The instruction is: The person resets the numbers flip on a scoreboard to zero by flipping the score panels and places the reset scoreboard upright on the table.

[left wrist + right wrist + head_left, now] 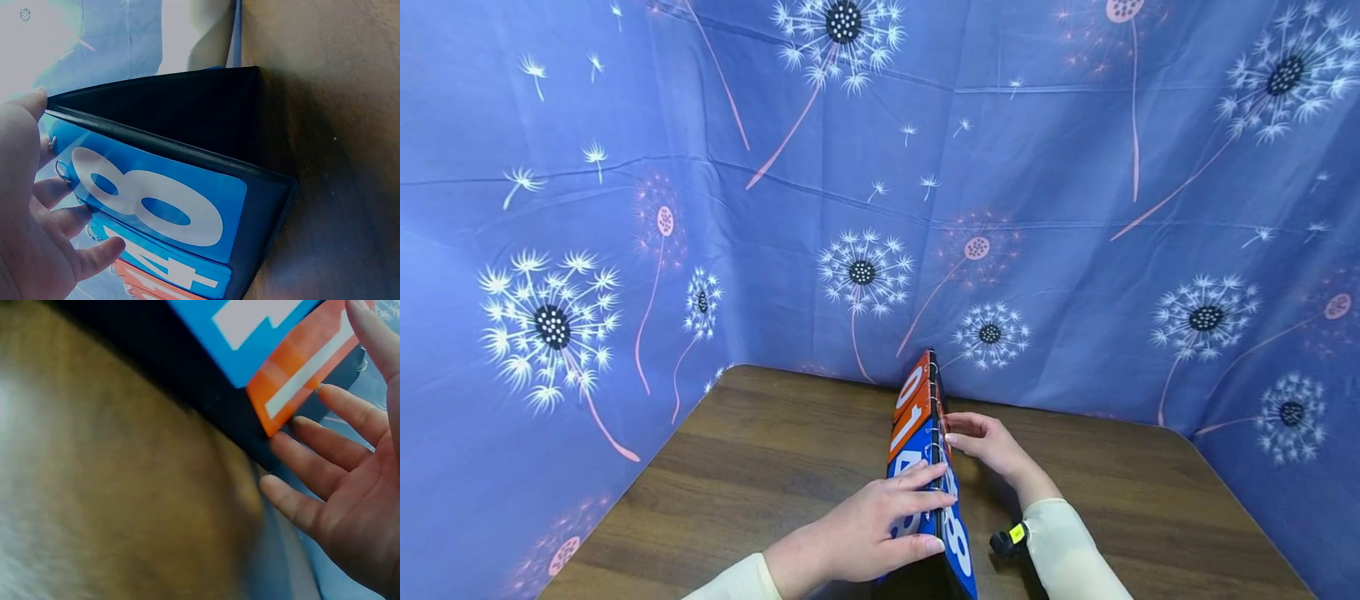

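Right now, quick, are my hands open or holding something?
Left hand: open, resting on the scoreboard.
Right hand: open, fingertips against an orange card.

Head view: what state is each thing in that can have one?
Black folding scoreboard with orange and blue number cards: standing, opened tent-like.
Left hand: fingers spread, resting on it.
Right hand: fingers extended, at its right side.
Blue dandelion-print fabric: hanging, creased.
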